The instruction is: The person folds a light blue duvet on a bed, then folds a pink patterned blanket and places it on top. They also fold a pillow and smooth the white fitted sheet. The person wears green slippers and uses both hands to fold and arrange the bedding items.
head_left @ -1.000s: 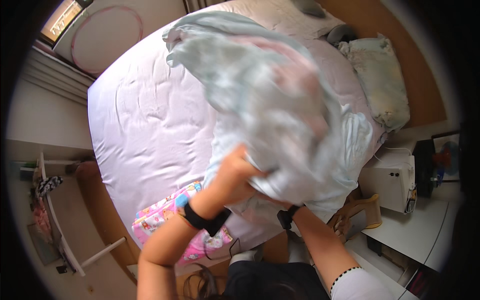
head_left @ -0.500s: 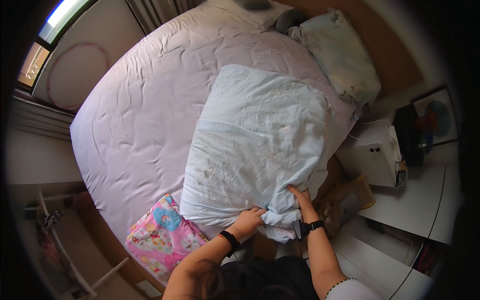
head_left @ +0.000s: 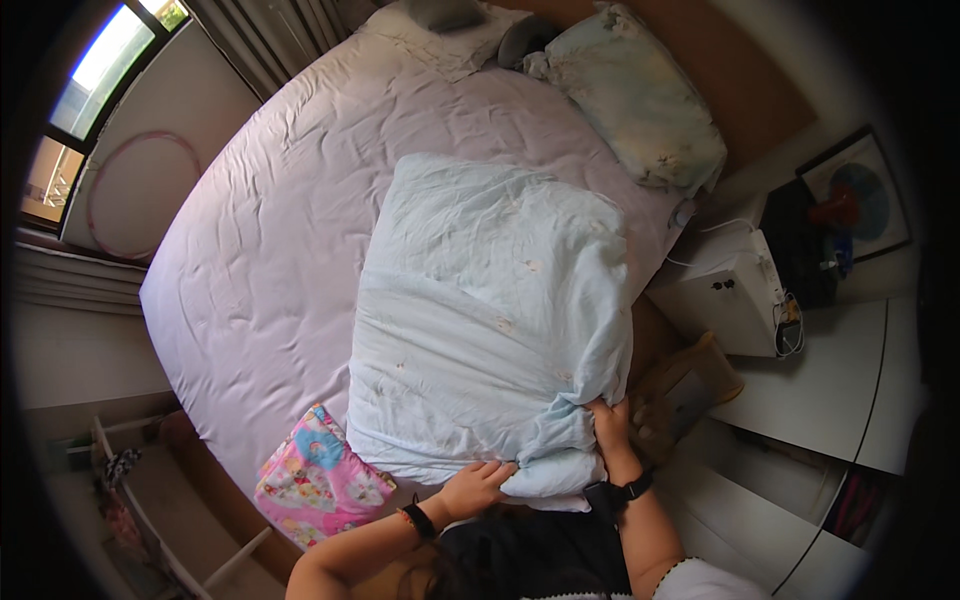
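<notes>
A pale blue quilt [head_left: 480, 330], folded into a thick rectangle, lies on the bed nearest me. Its near right corner is bunched and creased. My left hand [head_left: 477, 489] is at the near edge, its fingers closed over the fabric, with the thumb mostly hidden. At the right corner, my right hand [head_left: 609, 428] grips a gathered bit of the quilt's side. A dark band sits on each wrist. Left of the quilt, a folded pink patterned cloth [head_left: 318, 480] rests at the bed's near edge.
A lilac sheet [head_left: 260, 290] covers the bed. Pillows, one of them floral [head_left: 640, 100], are at the far end. To the right stand a white box with cables [head_left: 715, 300] and white drawers [head_left: 820, 380], one partly pulled out. A shelf frame [head_left: 180, 520] is at lower left.
The view has shifted. The quilt sits closer to me, and its near right corner looks more tucked together. Both hands remain on its near side, the left one now flatter over the edge.
</notes>
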Tool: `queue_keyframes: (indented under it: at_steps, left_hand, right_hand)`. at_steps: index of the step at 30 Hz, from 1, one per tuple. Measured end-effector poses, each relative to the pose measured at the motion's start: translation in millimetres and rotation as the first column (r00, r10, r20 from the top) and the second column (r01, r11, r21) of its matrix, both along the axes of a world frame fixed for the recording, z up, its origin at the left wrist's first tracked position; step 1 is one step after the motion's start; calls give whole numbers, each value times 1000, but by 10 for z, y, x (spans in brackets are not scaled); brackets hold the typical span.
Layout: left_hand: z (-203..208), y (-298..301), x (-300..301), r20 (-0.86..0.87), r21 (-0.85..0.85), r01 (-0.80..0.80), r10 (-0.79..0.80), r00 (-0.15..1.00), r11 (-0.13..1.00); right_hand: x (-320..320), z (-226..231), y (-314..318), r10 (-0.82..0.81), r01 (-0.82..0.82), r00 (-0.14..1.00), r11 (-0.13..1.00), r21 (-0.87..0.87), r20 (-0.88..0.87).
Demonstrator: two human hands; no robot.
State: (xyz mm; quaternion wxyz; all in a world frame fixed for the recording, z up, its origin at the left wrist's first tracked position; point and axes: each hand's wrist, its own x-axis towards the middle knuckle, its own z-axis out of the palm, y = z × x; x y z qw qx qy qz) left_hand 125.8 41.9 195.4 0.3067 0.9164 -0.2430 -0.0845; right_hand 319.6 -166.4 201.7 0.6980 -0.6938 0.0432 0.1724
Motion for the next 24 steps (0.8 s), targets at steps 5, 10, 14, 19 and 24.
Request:
queue_keyframes:
  at_steps: [5,10,14,19,24]
  left_hand:
    - [-465,-220,39,-196,301,-97,161,967,949]
    - [-663,-251,-196,-380,287,29,86,921,957]
    - [-727,-180,-291,-541,-37,72,-80,837,997]
    - [-531,-459,-160,-707,-254,-356,78,703,899]
    - [-240,-975,285,-306,-106,-588,536,787,802]
  right_hand:
    - [188,-892,-174,377,-580,808,645,-497,-453]
    - [659,-864,-389,418,-399,899,655,-642,-132]
    - [1523,-612,-271,194,-156,976,940,-304,99]
    - [2674,-376,362,418,-427,895,904,-31,-157]
    - [3045,-714,858,120,-175,832,983,-51,-542]
